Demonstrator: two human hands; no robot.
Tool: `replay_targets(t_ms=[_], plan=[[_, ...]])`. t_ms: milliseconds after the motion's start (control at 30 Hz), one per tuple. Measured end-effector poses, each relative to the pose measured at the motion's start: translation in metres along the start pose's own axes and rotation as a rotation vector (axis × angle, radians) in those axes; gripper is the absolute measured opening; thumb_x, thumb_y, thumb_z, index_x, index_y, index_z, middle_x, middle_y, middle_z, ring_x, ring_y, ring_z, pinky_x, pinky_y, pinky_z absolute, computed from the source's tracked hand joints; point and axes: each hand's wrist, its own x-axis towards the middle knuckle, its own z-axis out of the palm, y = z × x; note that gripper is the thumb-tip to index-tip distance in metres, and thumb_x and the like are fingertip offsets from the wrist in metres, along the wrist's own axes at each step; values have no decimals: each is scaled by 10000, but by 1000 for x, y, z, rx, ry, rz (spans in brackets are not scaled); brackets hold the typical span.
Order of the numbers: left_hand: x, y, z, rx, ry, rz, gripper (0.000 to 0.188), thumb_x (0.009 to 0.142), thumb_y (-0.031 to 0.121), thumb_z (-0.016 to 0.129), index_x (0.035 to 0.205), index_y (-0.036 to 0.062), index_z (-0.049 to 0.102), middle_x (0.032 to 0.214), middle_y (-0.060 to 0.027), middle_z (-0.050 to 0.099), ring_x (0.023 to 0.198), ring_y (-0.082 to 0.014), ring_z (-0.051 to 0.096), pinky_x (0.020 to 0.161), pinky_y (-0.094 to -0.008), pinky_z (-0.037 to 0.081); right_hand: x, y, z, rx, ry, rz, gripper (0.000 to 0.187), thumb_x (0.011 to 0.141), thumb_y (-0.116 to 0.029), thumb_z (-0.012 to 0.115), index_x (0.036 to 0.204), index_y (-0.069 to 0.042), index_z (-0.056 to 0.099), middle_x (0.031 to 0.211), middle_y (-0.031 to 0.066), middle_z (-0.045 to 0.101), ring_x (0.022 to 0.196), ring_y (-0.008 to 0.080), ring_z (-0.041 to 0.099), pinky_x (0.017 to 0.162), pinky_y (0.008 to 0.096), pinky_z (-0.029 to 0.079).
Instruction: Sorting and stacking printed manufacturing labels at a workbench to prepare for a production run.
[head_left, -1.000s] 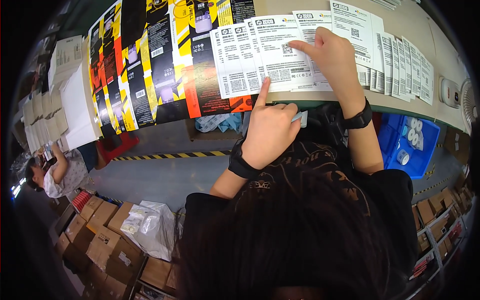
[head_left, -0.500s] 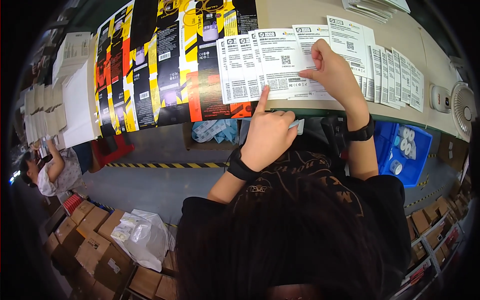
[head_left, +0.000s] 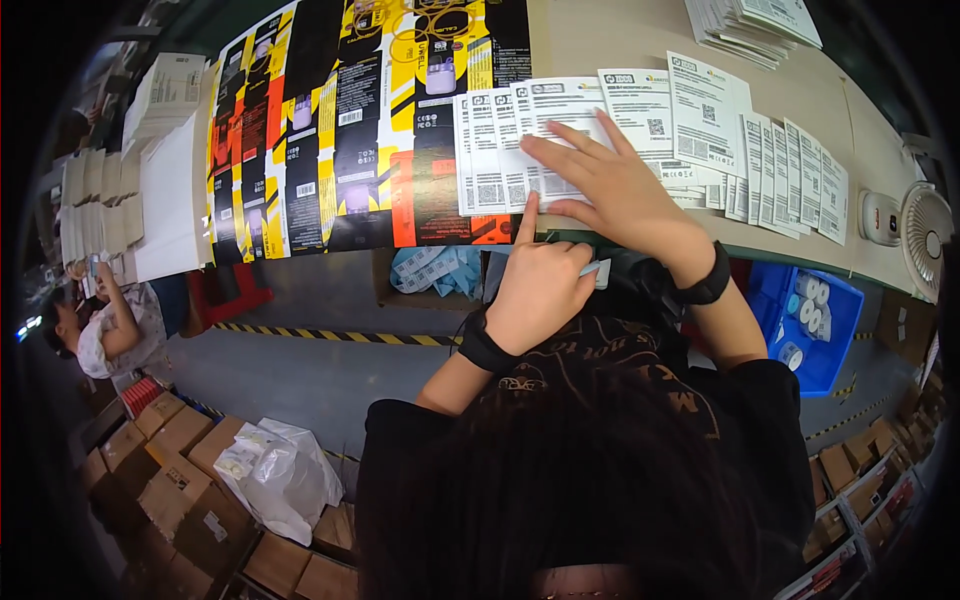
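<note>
My right hand (head_left: 605,185) lies flat and open, fingers spread, on a white printed box blank (head_left: 575,95) with a dark header. My left hand (head_left: 540,285) points its index finger onto the lower edge of that same card. Its other fingers are curled round a small pale blue-and-white sheet (head_left: 602,273), mostly hidden by the hand. More of these white printed cards lie overlapped to the left (head_left: 485,150), while another row fans out on the right (head_left: 790,175). Two further printed cards (head_left: 708,110) lie just right of my right hand.
Black, yellow and red printed packaging sheets (head_left: 355,140) cover the table's left part, with yellow rubber bands (head_left: 430,35) on top. A small white fan (head_left: 922,225) stands at right. Below are a blue bin (head_left: 830,350) with rolls and a carton (head_left: 400,290) of blue label scraps.
My right hand has gone from a pinch above the cards to lying flat with spread fingers, further left and lower. The left index finger stays at the card's edge. The view has shifted slightly.
</note>
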Motion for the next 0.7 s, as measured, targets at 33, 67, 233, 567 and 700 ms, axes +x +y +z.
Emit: replay_targets(t_ms=[33, 67, 233, 567, 700], plan=[[0, 0, 0, 7, -11, -10, 156, 745, 159, 630, 665, 39, 571, 592, -86, 576, 645, -272, 592, 1085, -484, 156, -2, 0, -1, 1, 0, -5, 514, 822, -257, 585, 1294, -130, 428, 1316, 45, 454, 1282, 261, 332, 1088, 478, 147], [-1, 0, -1, 13, -23, -20, 157, 747, 160, 629, 666, 37, 573, 595, -86, 578, 647, -274, 593, 1084, -484, 155, -6, 1, -4, -59, 9, 26, 521, 822, -269, 582, 1297, -125, 423, 1310, 54, 459, 1273, 260, 345, 1085, 474, 158], [0, 1, -4, -8, -65, -60, 157, 754, 157, 622, 662, 39, 576, 604, -89, 581, 645, -275, 593, 1088, -485, 137, -32, 6, -30, -201, 0, 184, 530, 828, -289, 571, 1300, -105, 415, 1294, 108, 464, 1262, 267, 354, 1080, 469, 169], [3, 3, -32, -306, 261, -54, 114, 711, 117, 661, 742, 50, 574, 609, -55, 546, 594, -249, 562, 980, -457, 338, -49, -14, -41, 885, 11, 260, 306, 800, -153, 611, 1071, -17, 569, 1019, 102, 612, 1012, 195, 554, 913, 329, 394], [13, 11, -38, -233, 451, -79, 199, 704, 100, 681, 877, 55, 594, 688, -65, 553, 612, -247, 554, 939, -444, 376, -51, -15, -34, 984, -36, 497, 195, 769, -74, 643, 941, 6, 597, 844, 41, 621, 805, 109, 571, 739, 232, 436]])
